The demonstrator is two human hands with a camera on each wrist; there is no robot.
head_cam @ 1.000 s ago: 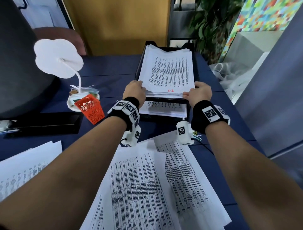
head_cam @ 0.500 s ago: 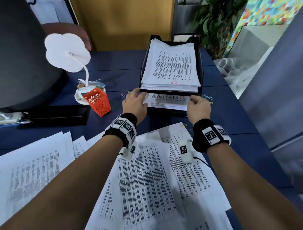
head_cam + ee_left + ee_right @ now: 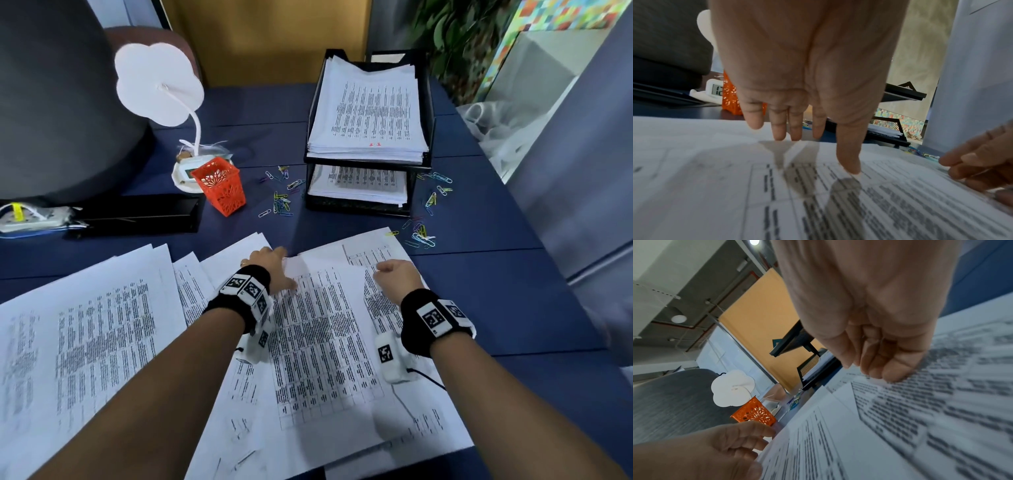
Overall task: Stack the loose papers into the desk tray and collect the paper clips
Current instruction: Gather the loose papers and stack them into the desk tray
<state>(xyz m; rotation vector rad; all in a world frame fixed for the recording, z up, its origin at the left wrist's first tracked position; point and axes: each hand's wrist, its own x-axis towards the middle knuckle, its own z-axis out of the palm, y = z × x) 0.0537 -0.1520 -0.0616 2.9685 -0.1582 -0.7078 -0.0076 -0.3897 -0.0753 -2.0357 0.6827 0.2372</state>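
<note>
Loose printed papers point(image 3: 318, 342) lie spread over the near part of the dark blue desk. My left hand point(image 3: 286, 269) hovers over their far edge with straight fingers point(image 3: 779, 129), and the thumb tip touches the top sheet. My right hand point(image 3: 380, 270) sits with curled fingers point(image 3: 890, 369) on the far edge of a sheet and seems to pinch it. The black two-tier desk tray point(image 3: 424, 164) stands beyond, with a thick paper stack point(image 3: 370, 113) on top and a thinner one below. Coloured paper clips lie scattered left point(image 3: 282, 202) and right point(image 3: 421, 236) of the tray.
An orange mesh cup point(image 3: 221, 188) stands left of the tray, in front of a white cloud-shaped lamp point(image 3: 157, 85). A black box point(image 3: 137, 214) lies further left. More sheets point(image 3: 85, 325) cover the near left. A grey partition point(image 3: 582, 154) bounds the right side.
Both hands have left the tray front and come back toward me onto the loose papers. The stack now sits squared in the top tier.
</note>
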